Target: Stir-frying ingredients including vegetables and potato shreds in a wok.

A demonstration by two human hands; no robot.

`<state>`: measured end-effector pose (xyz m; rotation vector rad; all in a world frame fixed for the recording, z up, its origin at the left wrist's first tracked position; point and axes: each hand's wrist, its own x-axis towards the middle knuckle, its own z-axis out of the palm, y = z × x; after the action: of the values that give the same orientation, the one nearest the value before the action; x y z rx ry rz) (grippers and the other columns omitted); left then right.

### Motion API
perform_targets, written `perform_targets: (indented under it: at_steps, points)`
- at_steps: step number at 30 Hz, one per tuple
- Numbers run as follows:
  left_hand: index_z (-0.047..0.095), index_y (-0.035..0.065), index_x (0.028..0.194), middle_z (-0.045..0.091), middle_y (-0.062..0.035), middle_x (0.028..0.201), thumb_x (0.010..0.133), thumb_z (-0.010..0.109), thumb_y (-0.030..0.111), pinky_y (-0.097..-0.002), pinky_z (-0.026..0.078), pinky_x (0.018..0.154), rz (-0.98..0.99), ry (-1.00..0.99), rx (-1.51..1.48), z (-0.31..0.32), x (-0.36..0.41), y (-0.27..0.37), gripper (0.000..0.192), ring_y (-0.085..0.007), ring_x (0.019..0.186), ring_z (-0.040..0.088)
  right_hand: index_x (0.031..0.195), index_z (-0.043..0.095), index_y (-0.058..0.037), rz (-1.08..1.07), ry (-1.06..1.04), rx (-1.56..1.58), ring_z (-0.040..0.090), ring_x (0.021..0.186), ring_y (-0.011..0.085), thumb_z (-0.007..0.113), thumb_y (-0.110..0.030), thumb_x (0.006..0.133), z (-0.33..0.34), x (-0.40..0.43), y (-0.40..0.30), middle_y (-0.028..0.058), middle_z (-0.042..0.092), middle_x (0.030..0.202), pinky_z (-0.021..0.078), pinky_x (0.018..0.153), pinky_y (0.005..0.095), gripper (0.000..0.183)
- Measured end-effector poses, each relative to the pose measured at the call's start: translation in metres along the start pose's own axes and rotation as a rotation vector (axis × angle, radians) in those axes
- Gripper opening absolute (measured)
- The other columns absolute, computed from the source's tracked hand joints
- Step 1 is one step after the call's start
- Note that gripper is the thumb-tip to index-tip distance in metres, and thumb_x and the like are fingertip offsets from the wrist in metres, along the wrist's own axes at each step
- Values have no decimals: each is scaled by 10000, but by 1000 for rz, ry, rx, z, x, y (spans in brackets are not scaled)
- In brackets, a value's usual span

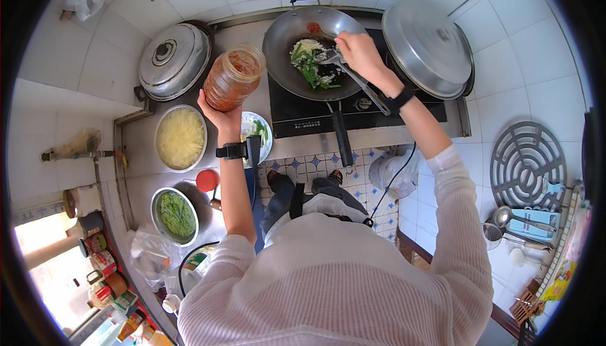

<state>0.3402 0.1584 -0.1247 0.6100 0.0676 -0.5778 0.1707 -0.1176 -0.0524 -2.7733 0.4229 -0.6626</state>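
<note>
My left hand (221, 117) grips an open clear jar (232, 81) of red chili paste, tilted beside the wok. Over the wok (279, 57), my right hand (357, 52) holds a thin-handled spoon (324, 31) with a lump of red paste (313, 27) at its end. Chopped garlic (310, 45) and cut green scallions (310, 73) lie in the wok's bottom. A metal spatula (352, 75) rests in the wok, its handle passing over the rim beneath my right forearm. The wok sits on a black cooktop (303, 126), its long handle (342, 140) pointing towards me.
Left of me are a bowl of pale yellow shreds (181, 138), a bowl of green beans (177, 218), a red lid (207, 180) and a plate (267, 149) with scallions. Lidded pots stand at left (173, 64) and right (426, 47). A cable (393, 180) hangs at my right.
</note>
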Motion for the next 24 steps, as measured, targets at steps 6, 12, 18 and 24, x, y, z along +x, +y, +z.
perform_targets:
  at_steps: [6, 12, 18, 24]
  points:
    - [469, 174, 1271, 457, -41, 1318, 811, 501, 515, -476, 343, 998, 13, 43, -11, -7, -19, 14, 574, -250, 1225, 415, 794, 536, 62, -325, -173, -427, 634, 594, 315, 558, 29, 688, 16, 17, 5, 197, 595, 649, 517, 514, 370, 113]
    - [489, 163, 1250, 481, -38, 1286, 800, 520, 525, -446, 357, 984, 26, 40, -34, -11, -31, 19, 579, -236, 1198, 435, 778, 554, 41, -246, -165, -364, 619, 603, 343, 548, -43, 782, 21, 18, 11, 210, 583, 625, 496, 528, 407, 85]
    - [503, 166, 1231, 490, -46, 1269, 789, 534, 523, -465, 353, 988, -51, -10, -93, -9, -32, 11, 569, -250, 1187, 441, 911, 652, 50, 275, 87, 591, 505, 479, 89, 556, -193, 885, 4, 8, 27, 24, 578, 567, 358, 443, 282, 263]
    - [499, 174, 1242, 482, -57, 1289, 791, 524, 528, -491, 350, 997, -58, -2, -104, -20, -38, 14, 574, -262, 1208, 431, 930, 642, 23, 544, -280, 1081, 265, 435, -4, 534, -212, 927, -101, -18, -73, -78, 385, 556, 166, 397, 186, 258]
